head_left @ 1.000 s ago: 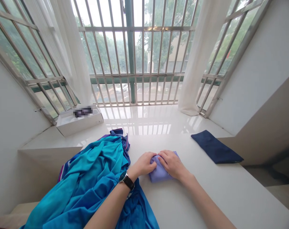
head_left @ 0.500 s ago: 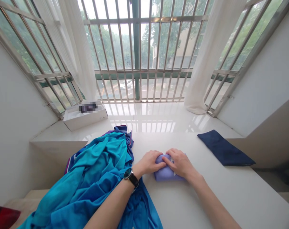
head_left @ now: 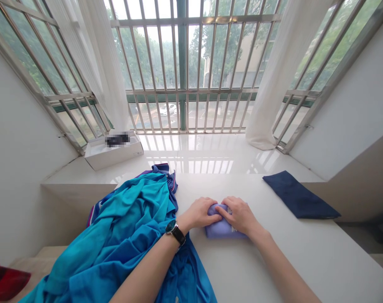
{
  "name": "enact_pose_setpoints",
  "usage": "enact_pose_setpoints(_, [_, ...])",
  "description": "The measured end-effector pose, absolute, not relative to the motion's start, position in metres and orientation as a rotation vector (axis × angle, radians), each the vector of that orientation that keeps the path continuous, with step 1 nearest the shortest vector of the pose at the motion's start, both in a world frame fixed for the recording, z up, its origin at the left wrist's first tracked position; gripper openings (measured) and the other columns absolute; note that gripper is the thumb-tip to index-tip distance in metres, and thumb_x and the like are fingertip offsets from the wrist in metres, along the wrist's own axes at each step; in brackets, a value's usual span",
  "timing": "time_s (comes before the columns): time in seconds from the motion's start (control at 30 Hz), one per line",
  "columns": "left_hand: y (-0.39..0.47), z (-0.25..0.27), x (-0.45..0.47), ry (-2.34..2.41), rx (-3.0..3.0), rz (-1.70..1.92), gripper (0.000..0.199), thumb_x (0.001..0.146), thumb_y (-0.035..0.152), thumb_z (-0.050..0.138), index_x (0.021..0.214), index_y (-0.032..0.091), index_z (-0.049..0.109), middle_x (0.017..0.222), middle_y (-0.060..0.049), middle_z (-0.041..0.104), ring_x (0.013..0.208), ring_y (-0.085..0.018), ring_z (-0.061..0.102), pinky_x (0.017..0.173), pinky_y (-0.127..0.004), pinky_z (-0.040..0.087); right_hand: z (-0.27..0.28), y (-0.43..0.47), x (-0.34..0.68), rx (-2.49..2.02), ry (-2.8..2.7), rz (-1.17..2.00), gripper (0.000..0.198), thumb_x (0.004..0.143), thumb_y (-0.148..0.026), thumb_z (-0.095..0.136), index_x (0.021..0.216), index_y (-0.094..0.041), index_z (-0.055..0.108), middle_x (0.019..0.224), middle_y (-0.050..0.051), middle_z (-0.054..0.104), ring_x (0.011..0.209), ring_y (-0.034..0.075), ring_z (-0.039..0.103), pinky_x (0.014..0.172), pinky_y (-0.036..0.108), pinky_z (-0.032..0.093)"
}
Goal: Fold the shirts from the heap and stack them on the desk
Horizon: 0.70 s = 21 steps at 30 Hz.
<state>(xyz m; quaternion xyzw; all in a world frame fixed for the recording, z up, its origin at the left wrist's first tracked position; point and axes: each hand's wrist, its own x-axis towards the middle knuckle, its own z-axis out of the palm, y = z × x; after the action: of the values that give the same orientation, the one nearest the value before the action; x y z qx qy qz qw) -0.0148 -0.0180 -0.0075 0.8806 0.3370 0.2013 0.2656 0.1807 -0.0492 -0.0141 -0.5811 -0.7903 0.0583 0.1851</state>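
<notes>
Far left, low down: a red item (head_left: pixel 8 281), cut off by the frame edge and too blurred to identify. On the windowsill (head_left: pixel 207 152), an open white box (head_left: pixel 114 158) with dark contents obscured. Next, a rumpled teal-blue garment (head_left: pixel 115 229) lies heaped on the left of the white tabletop (head_left: pixel 223 273), over a darker piece with striped trim (head_left: pixel 90 216). The left forearm, with a black-strapped wristwatch (head_left: pixel 175 232), crosses in front of the heap.

Left hand (head_left: pixel 198 213): partly closed, fingers curled over the far side of the folded lavender garment (head_left: pixel 219 230), thumb laid across its top. The garment sits on the tabletop, between and directly under both hands; some white marking shows. Right hand (head_left: pixel 238 213): likewise partly closed, gripping the bundle's right portion, thumb close to the left one.

Step in hand, in this inspector's judgement: compacting the fold. The next move appears to call for even pressure from both hands, lest the layers loosen. Right of the hands, well apart, a flat navy folded cloth (head_left: pixel 300 195) lies at the tabletop's edge
</notes>
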Motion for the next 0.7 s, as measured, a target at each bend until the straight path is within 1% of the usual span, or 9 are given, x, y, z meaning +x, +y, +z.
enact_pose_setpoints(0.17, [-0.0183, -0.0097, -0.0151, 0.923, 2.377, 0.564, 0.034, 0.081, 0.039, 0.069, 0.110, 0.021, 0.068, 0.110, -0.008, 0.067, 0.102, -0.025, 0.061, 0.094, -0.033, 0.046, -0.0162, -0.0503, 0.1813, -1.609, -2.225, 0.160, 0.031, 0.095, -0.048, 0.050, 0.083, -0.022, 0.064, 0.085, 0.004, 0.068, 0.079, 0.020, 0.061, 0.076, 0.033, 0.043])
enact_pose_setpoints(0.27, [-0.0194, -0.0116, -0.0154, 0.967, 2.358, 0.602, 0.037, 0.080, 0.042, 0.070, 0.110, 0.021, 0.069, 0.113, -0.010, 0.064, 0.104, -0.026, 0.059, 0.096, -0.035, 0.046, -0.0182, -0.0501, 0.1819, -1.582, -2.206, 0.174, 0.028, 0.094, -0.047, 0.052, 0.087, -0.022, 0.064, 0.087, 0.004, 0.069, 0.080, 0.020, 0.062, 0.076, 0.034, 0.043])
enact_pose_setpoints(0.37, [-0.0211, -0.0123, -0.0153, 0.973, 2.347, 0.619, 0.036, 0.081, 0.041, 0.069, 0.111, 0.022, 0.069, 0.108, -0.009, 0.064, 0.102, -0.026, 0.059, 0.094, -0.035, 0.047, -0.0196, -0.0503, 0.1831, -1.516, -2.201, 0.178, 0.024, 0.094, -0.045, 0.054, 0.091, -0.023, 0.065, 0.089, 0.004, 0.069, 0.082, 0.020, 0.062, 0.078, 0.034, 0.045])
enact_pose_setpoints(0.5, [-0.0229, -0.0129, -0.0148, 0.979, 2.284, 0.653, 0.041, 0.078, 0.038, 0.071, 0.114, 0.019, 0.065, 0.106, -0.009, 0.065, 0.102, -0.026, 0.059, 0.093, -0.036, 0.047, -0.0180, -0.0522, 0.1839, -1.420, -2.246, 0.202, 0.022, 0.095, -0.041, 0.053, 0.100, -0.025, 0.067, 0.091, 0.004, 0.068, 0.086, 0.020, 0.062, 0.080, 0.035, 0.046])
enact_pose_setpoints(0.6, [-0.0226, -0.0143, -0.0146, 0.974, 2.264, 0.634, 0.041, 0.076, 0.040, 0.073, 0.110, 0.019, 0.065, 0.104, -0.008, 0.065, 0.099, -0.025, 0.061, 0.089, -0.035, 0.048, -0.0149, -0.0537, 0.1833, -1.395, -2.283, 0.245, 0.023, 0.095, -0.041, 0.052, 0.109, -0.029, 0.067, 0.094, 0.003, 0.067, 0.086, 0.020, 0.062, 0.080, 0.034, 0.048])
enact_pose_setpoints(0.7, [-0.0213, -0.0160, -0.0142, 0.993, 2.253, 0.600, 0.042, 0.074, 0.043, 0.075, 0.106, 0.018, 0.066, 0.100, -0.008, 0.064, 0.094, -0.025, 0.061, 0.085, -0.034, 0.049, -0.0124, -0.0540, 0.1825, -1.383, -2.310, 0.291, 0.025, 0.096, -0.041, 0.051, 0.113, -0.031, 0.066, 0.100, 0.004, 0.065, 0.088, 0.019, 0.062, 0.082, 0.034, 0.049])
